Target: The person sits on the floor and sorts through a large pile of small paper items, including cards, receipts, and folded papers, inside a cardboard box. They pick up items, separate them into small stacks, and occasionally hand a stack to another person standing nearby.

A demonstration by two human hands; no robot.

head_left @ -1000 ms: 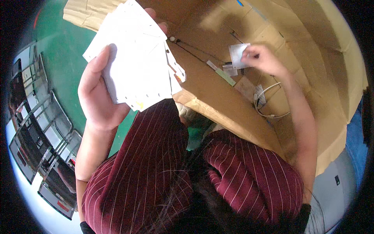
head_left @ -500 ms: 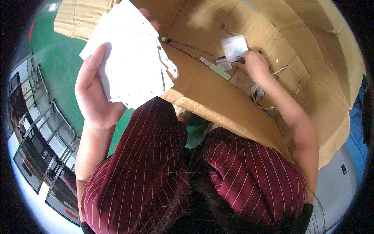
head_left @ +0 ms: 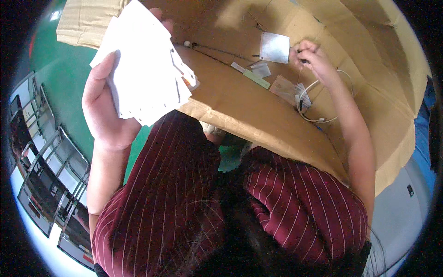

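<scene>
My left hand (head_left: 104, 108) grips a fanned stack of white paper sheets (head_left: 143, 69), its thumb lying across the front and fingertips showing behind the upper edge. Small dark and orange marks show along the right edges of the stack. Down in an open cardboard box (head_left: 258, 124), my right hand (head_left: 316, 60) has its fingers pinched around something small and dark, too blurred to name. Just left of those fingers is a square white sheet (head_left: 275, 47); whether they touch it I cannot tell.
Inside the box lie a looped white cable (head_left: 323, 121), a pale green strip (head_left: 256, 79), a small white slip (head_left: 261, 69) and a clear plastic bag (head_left: 285, 87). Metal-framed chairs (head_left: 50, 166) stand left on the green floor (head_left: 60, 92).
My right hand has moved up and slightly right, off the lower corner of the square sheet, which now sits straighter. My left hand and its stack appear a little further left.
</scene>
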